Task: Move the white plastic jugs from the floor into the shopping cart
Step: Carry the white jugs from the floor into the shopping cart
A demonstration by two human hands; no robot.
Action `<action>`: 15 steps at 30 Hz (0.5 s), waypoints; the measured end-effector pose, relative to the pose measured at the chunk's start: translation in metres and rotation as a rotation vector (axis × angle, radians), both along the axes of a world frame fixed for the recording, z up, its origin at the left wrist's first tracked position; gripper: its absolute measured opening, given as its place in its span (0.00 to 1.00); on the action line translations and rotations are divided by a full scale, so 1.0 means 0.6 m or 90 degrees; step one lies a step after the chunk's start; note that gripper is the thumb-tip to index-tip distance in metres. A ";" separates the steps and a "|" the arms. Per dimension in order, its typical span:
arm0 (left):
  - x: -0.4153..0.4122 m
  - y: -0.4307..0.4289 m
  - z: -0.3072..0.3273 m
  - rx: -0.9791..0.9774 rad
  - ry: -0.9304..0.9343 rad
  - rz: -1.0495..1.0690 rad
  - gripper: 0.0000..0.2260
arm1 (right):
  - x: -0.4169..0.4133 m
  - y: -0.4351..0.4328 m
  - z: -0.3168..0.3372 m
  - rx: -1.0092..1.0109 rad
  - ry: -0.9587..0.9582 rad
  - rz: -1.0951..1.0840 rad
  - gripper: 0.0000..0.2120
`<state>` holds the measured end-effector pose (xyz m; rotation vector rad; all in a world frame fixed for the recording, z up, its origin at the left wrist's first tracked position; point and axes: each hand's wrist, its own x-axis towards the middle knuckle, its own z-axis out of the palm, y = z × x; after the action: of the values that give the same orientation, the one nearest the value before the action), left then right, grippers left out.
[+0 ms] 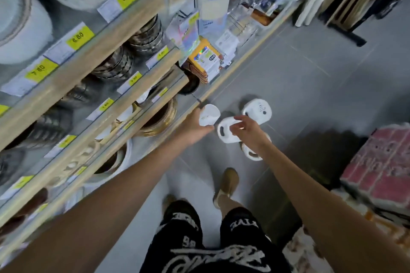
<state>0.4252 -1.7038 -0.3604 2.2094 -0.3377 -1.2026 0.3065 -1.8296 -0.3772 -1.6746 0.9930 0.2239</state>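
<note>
- Jugs: four white jugs in view, grouped on or just above the floor (310, 86) near the base of the shelves (124, 66).
- Left hand (193, 127): grips the left jug (209, 115); the thumb lies under it and the fingers are hidden behind it.
- Right hand (249, 132): fingers bent, tips resting on the middle jug (224, 123) (a closed grip cannot be confirmed).
- Far jug (258, 109): lies on the floor just beyond the middle jug.
- Near jug (253, 157): on the floor, partly hidden under the right wrist.
- Shoes: two, behind the jugs.
</note>
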 end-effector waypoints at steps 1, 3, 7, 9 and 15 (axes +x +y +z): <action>0.006 -0.013 -0.018 0.004 -0.012 -0.004 0.30 | 0.010 -0.014 -0.021 0.001 0.000 -0.003 0.08; 0.017 -0.033 -0.054 0.009 -0.024 -0.006 0.29 | 0.028 -0.035 -0.062 0.023 0.007 -0.015 0.10; 0.046 -0.067 -0.178 -0.005 0.003 0.036 0.31 | 0.065 -0.069 -0.187 0.104 0.005 -0.048 0.15; 0.057 -0.076 -0.262 -0.007 0.001 0.049 0.31 | 0.087 -0.082 -0.270 0.136 0.013 -0.073 0.17; 0.108 -0.093 -0.553 0.003 -0.022 0.022 0.35 | 0.149 -0.105 -0.559 0.114 0.031 -0.086 0.26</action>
<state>0.4901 -1.7596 -0.6921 2.2335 -0.3084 -1.1495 0.3960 -1.8928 -0.7127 -1.4404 1.0858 0.2583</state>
